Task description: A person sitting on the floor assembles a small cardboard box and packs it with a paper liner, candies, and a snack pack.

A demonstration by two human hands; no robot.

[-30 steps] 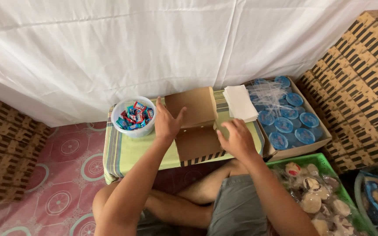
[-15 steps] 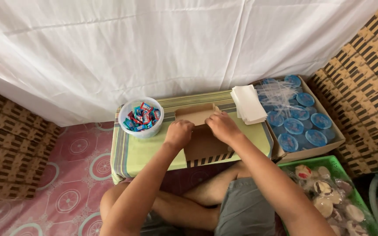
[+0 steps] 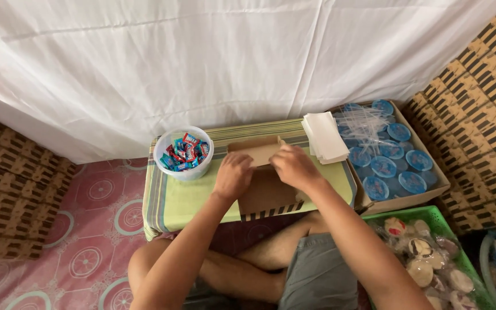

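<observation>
A person seated cross-legged on a patterned pink floor mat (image 3: 58, 229) works at a low table covered with a green striped cloth (image 3: 185, 201). Both hands press on a brown cardboard box (image 3: 265, 192) lying at the middle of the table, its near edge, marked with dark stripes, hanging just over the table's front. The left hand (image 3: 233, 175) curls over the box's left side, fingers bent down onto the cardboard; the right hand (image 3: 295, 166) lies just beside it, fingers closed over the raised far flap. The two hands sit close together, nearly touching, each gripping the cardboard.

To the left of the box, near the left hand, stands a white bowl (image 3: 183, 154) full of wrapped sweets in red and blue. At the table's far right corner lies a stack of white paper sheets (image 3: 324, 136). Beside the table, an open carton (image 3: 400, 166) holds round blue-lidded cups with clear plastic straws strewn on top. Nearer the person's right knee, a green plastic basket (image 3: 431, 215) holds wrapped buns. A white sheet (image 3: 231, 63) hangs behind the table, with stacks of brown patterned cartons (image 3: 483, 97) on either side.
</observation>
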